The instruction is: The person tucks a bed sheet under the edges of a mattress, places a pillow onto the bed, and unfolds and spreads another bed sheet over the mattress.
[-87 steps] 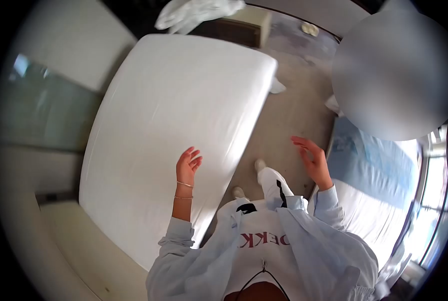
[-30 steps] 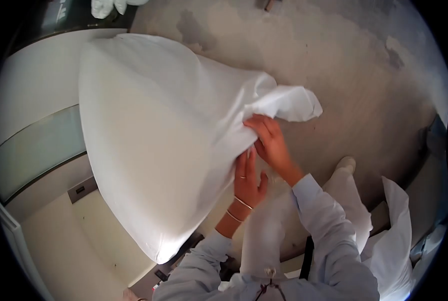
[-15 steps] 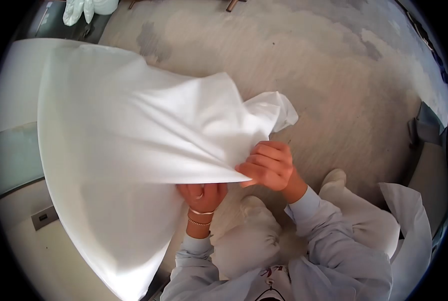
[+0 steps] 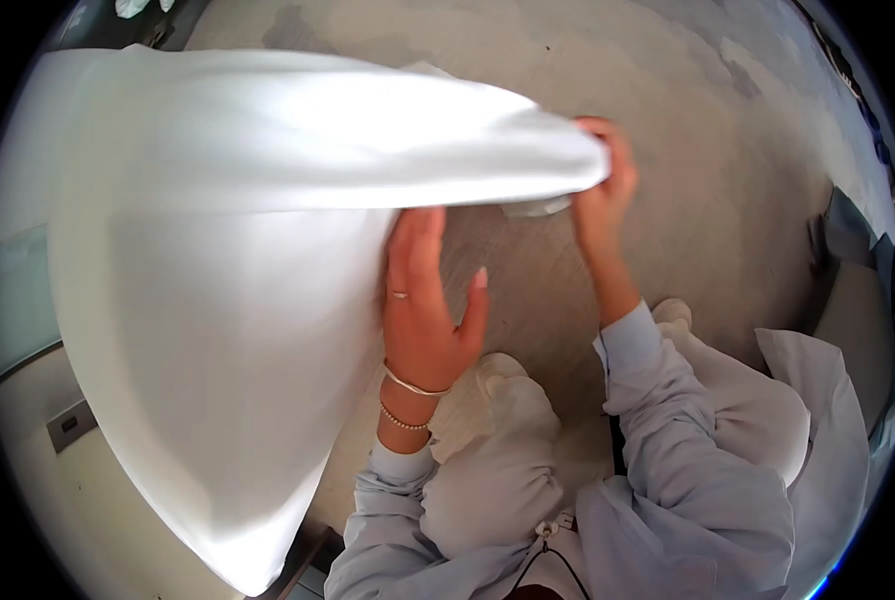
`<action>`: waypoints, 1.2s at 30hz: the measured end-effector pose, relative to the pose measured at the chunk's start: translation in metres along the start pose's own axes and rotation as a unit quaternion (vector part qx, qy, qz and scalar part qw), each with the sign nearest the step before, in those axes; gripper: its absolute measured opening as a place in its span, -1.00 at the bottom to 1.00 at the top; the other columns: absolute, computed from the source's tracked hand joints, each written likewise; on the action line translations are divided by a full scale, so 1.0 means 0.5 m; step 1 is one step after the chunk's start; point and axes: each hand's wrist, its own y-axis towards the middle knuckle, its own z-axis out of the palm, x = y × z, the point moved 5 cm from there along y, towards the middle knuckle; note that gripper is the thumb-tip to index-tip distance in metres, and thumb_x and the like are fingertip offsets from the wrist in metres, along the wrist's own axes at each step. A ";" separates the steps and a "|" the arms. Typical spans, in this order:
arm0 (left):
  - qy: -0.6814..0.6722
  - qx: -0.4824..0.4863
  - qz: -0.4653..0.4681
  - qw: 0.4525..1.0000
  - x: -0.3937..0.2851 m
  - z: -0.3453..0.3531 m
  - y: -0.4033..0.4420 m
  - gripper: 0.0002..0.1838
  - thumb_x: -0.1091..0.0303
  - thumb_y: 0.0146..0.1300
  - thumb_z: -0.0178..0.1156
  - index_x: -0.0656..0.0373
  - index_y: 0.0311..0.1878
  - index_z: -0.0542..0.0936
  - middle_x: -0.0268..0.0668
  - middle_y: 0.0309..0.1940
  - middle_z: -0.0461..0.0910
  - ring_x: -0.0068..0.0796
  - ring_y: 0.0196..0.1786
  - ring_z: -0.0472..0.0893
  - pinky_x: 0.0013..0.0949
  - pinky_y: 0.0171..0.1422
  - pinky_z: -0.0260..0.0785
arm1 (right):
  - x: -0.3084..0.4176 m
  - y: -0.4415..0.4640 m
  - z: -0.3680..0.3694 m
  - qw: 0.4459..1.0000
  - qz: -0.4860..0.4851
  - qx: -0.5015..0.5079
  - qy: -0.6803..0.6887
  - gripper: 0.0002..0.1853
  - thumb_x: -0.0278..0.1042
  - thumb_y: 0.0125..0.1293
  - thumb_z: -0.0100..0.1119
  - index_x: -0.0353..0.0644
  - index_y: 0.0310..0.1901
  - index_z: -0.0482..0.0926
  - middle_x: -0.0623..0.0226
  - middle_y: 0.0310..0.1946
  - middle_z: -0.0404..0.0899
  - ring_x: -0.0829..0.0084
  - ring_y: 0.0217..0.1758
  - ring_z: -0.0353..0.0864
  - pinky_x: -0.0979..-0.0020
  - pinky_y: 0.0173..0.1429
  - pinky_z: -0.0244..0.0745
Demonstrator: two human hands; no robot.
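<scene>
A large white cloth [image 4: 227, 320] lies draped over a surface at the left, and part of it is lifted toward the right in a long fold. At the far end of that fold, my right hand [image 4: 612, 175] grips the cloth; the material hides some of its fingers. Just below the fold is my left hand [image 4: 429, 310], fingers stretched and thumb apart, with its finger side along the hanging edge of the cloth. The fingertips reach up to the fold's lower edge, partly covered by it. A bracelet and a beaded band circle the left wrist.
A light panel with a small dark socket plate [image 4: 71, 425] stands at the left. Grey-brown floor [image 4: 747, 190] spreads ahead. A dark grey seat-like object [image 4: 852, 300] is at the right. My light-trousered knees [image 4: 502, 470] are below, and a white bag-like item [image 4: 132, 6] shows top left.
My right hand has moved up and away, carrying the cloth's edge into a raised fold. The left hand has also moved up and opened out from under the cloth.
</scene>
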 end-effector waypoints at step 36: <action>0.121 -0.075 -0.164 0.976 0.105 -0.013 -0.245 -0.79 0.48 0.02 0.22 0.25 -0.23 0.51 -0.33 -0.67 0.45 -0.40 -0.69 0.39 -0.49 -0.52 0.26 | 0.173 -0.220 0.242 0.978 -0.128 0.149 0.062 -0.45 -0.17 0.17 -0.02 -0.06 0.23 0.31 0.21 0.33 0.10 0.18 0.42 -0.01 0.14 0.40 -0.06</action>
